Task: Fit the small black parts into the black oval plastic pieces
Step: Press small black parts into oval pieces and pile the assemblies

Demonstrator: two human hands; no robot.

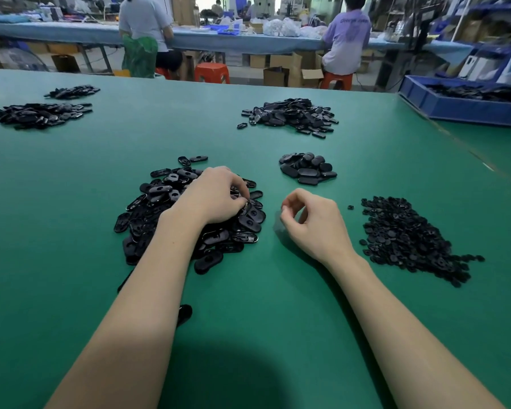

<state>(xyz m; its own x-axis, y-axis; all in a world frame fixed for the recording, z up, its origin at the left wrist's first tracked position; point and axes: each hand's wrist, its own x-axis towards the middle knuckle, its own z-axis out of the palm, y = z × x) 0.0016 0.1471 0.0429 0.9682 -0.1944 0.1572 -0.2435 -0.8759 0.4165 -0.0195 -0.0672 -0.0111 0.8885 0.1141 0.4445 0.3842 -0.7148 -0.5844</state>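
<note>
Step in hand: picking the next oval; I judge I am between fits, with nothing joined in my hands yet.
Left hand (216, 196): it lies on top of the ovals pile (189, 214), fingers (237, 188) curled down and pinching at one oval on the pile's 3 o'clock edge. I cannot tell whether the piece is gripped or only touched.
Right hand (313, 222): it sits on the mat (71, 172) at 3 o'clock of the left hand, well clear of both piles. Thumb and fingertips are drawn loosely together around a gap, and I see nothing between them; a small part there could be hidden.
Small parts (407, 237): a loose heap at 3 o'clock of my right hand, with one stray part (350, 207) just off its 10 o'clock corner.
Done stack (307, 168): a small heap of closed-looking ovals at 12 o'clock of my right hand; I take these for finished ones.
Other heaps: a bigger pile (289, 115) further off at 12 o'clock, two more (42, 113) at 10 o'clock, and a blue tray (455, 106) at 2 o'clock.
Next move: lift one oval free without dragging its neighbours, turn its open side up, and send my right hand to 3 o'clock for a single small part.
Care needed: everything is black on black, so I must line up the part by feel.
</note>
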